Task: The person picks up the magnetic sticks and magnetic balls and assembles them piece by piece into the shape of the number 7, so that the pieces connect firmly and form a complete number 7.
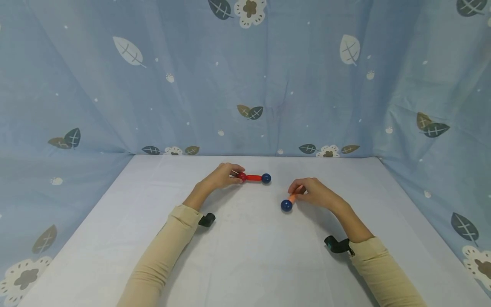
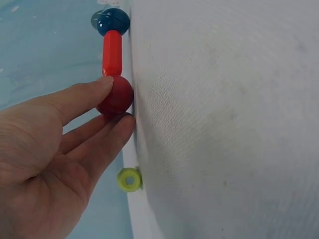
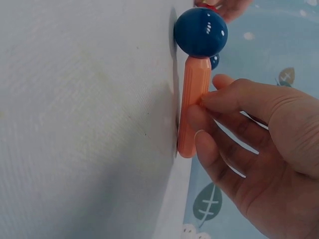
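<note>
My left hand (image 1: 223, 176) pinches a red ball (image 2: 117, 95) between thumb and fingers. This ball sits at one end of a red rod (image 1: 253, 178), and a dark blue ball (image 1: 266, 178) is at the rod's other end. Nearer to me on the right, my right hand (image 1: 315, 192) pinches an orange rod (image 3: 196, 87) with thumb and fingertips. A second dark blue ball (image 1: 286, 205) caps the orange rod's near end, resting on the table. In the right wrist view the rod's other end has no ball on it.
A yellow-green ring-shaped piece (image 2: 129, 179) lies beyond the left fingers in the left wrist view; the head view does not show it. The white tabletop (image 1: 245, 256) ends at a blue leaf-print curtain (image 1: 207, 85) at the back and sides.
</note>
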Action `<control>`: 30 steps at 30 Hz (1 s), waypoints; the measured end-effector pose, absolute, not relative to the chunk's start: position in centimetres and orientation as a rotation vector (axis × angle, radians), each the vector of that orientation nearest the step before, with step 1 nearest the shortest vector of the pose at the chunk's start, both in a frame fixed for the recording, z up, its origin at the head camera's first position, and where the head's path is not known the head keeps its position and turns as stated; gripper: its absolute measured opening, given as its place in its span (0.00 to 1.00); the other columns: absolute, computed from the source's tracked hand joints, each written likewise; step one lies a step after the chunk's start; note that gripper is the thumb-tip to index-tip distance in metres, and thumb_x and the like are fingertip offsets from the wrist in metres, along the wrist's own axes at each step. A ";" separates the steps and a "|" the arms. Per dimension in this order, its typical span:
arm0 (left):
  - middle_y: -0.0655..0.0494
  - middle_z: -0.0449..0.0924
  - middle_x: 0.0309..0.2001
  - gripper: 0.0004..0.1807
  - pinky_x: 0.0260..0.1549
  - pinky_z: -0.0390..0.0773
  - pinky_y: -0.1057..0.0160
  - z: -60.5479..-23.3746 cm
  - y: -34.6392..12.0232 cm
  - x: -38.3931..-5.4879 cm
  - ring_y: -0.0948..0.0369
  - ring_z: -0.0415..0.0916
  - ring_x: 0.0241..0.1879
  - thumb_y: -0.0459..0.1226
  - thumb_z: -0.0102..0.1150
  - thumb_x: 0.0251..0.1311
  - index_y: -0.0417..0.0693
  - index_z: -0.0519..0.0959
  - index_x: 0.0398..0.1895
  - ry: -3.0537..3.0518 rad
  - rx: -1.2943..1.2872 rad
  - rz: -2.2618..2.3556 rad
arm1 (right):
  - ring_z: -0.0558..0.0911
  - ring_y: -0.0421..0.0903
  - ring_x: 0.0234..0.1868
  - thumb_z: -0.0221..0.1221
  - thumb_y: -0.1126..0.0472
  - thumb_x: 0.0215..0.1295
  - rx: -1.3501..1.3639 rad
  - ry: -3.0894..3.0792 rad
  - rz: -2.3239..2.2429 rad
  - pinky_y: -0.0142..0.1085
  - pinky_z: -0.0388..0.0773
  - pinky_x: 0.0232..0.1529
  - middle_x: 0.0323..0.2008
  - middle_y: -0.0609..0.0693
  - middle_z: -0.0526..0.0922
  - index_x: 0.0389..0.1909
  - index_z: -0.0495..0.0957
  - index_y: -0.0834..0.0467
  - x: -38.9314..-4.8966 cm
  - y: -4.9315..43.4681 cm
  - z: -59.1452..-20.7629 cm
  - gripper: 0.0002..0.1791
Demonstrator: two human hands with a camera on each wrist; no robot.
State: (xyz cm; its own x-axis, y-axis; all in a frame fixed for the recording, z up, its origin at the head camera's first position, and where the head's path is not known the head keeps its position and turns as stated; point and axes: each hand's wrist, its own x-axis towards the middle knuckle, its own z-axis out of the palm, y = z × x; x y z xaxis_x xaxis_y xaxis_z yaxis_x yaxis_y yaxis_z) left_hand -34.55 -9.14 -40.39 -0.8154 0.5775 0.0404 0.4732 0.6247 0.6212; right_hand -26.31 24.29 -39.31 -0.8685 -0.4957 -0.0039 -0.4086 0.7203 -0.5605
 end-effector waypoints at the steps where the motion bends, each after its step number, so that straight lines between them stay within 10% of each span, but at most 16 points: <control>1: 0.45 0.80 0.58 0.24 0.58 0.78 0.55 -40.4 -9.2 -34.5 0.51 0.80 0.56 0.33 0.65 0.61 0.37 0.76 0.61 2.682 0.872 0.959 | 0.83 0.45 0.43 0.62 0.69 0.63 -0.730 2.769 -0.849 0.43 0.81 0.48 0.41 0.48 0.86 0.44 0.83 0.58 -26.3 24.3 -39.3 0.10; 30: 0.41 0.81 0.54 0.20 0.49 0.82 0.52 -38.7 -13.3 -34.5 0.49 0.82 0.50 0.35 0.61 0.64 0.39 0.77 0.59 2.874 0.671 0.995 | 0.81 0.46 0.38 0.64 0.67 0.61 -0.630 2.900 -0.825 0.34 0.78 0.36 0.41 0.56 0.83 0.44 0.84 0.62 -26.0 24.6 -38.9 0.11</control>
State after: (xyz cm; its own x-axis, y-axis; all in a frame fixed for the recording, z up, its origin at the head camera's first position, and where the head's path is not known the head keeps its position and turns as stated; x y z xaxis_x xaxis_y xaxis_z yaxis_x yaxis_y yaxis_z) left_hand -34.45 -13.27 -38.75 -0.9068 0.4063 0.1121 0.3886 0.7031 0.5955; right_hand -25.99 24.60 -38.93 -0.9144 -0.4014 0.0519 -0.3686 0.7730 -0.5164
